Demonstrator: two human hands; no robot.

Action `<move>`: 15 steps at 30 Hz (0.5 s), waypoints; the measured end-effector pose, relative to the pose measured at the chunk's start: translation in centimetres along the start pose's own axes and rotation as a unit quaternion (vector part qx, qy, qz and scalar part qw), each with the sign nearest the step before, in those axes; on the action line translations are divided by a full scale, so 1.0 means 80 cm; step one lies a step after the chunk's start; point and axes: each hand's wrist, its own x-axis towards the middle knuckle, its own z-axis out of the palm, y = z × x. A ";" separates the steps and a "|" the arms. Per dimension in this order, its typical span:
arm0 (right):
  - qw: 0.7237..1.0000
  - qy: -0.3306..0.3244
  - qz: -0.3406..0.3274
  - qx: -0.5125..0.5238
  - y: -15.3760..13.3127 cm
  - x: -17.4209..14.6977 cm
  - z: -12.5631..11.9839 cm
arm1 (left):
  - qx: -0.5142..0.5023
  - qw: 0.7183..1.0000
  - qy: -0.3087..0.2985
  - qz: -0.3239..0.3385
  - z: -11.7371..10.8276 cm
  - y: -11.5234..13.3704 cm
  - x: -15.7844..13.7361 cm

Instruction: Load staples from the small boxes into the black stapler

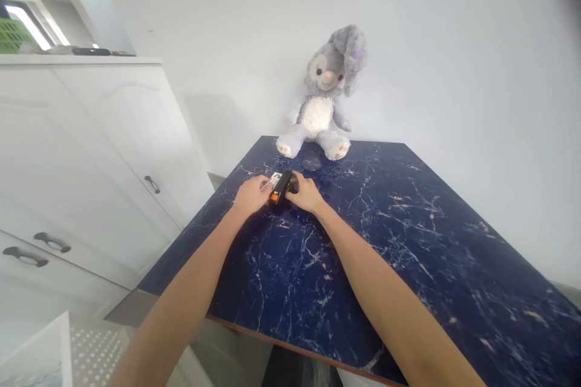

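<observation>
Between my two hands, low over the dark blue table, is a small black oblong device (284,184) with an orange button at its near end. My right hand (307,193) is closed on its right side, thumb and fingers around a dark part that I cannot make out clearly. From the left, my left hand (252,195) pinches at a small white printed piece (275,178), like a card or label, beside the device. Whether the white piece is attached to the device I cannot tell. My left fingertips are partly hidden.
A grey plush rabbit (318,115) sits at the table's back edge against the wall. A faint round clear thing (311,161) lies before its feet. The blue marbled table (408,242) spreads to the right. White cabinets (91,133) with dark handles stand on the left.
</observation>
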 end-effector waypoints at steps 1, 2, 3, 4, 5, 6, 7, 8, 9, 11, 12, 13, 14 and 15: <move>1.000 -0.010 -0.002 0.006 0.002 0.000 -0.002 | -0.005 1.000 -0.013 0.009 -0.001 -0.002 0.000; 1.000 -0.015 -0.003 0.010 0.004 0.000 -0.003 | -0.018 0.999 -0.031 0.019 -0.002 -0.005 0.001; 1.000 -0.018 -0.005 0.013 0.006 -0.001 -0.003 | -0.037 0.998 -0.051 0.027 -0.004 -0.007 0.001; 1.000 -0.017 -0.007 0.016 0.007 -0.001 -0.003 | -0.061 0.995 -0.074 0.032 -0.005 -0.010 0.002; 1.000 -0.013 -0.007 0.018 0.008 -0.001 -0.002 | -0.086 0.991 -0.095 0.033 -0.007 -0.013 0.002; 1.000 -0.005 -0.008 0.018 0.009 -0.001 -0.001 | -0.109 0.987 -0.114 0.034 -0.009 -0.015 0.001; 1.000 0.006 -0.008 0.017 0.010 -0.001 0.001 | -0.128 0.983 -0.130 0.033 -0.010 -0.016 0.001; 1.000 0.019 -0.008 0.015 0.010 -0.001 0.002 | -0.146 0.978 -0.143 0.029 -0.012 -0.017 0.000; 0.999 0.030 -0.007 0.011 0.011 -0.001 0.002 | -0.165 0.974 -0.153 0.020 -0.013 -0.018 0.000; 0.999 0.044 -0.005 0.003 0.011 -0.002 0.003 | -0.211 0.964 -0.162 -0.013 -0.015 -0.019 0.000; 0.999 0.044 -0.005 0.000 0.011 -0.002 0.002 | -0.237 0.957 -0.164 -0.034 -0.015 -0.020 0.001; 0.999 0.043 -0.004 -0.003 0.010 -0.002 0.002 | -0.262 0.950 -0.164 -0.053 -0.016 -0.022 0.002; 0.999 0.040 -0.004 -0.006 0.010 -0.002 0.001 | -0.285 0.942 -0.162 -0.066 -0.016 -0.025 0.004; 0.999 0.039 -0.005 -0.010 0.009 -0.001 0.000 | -0.305 0.936 -0.161 -0.073 -0.016 -0.028 0.006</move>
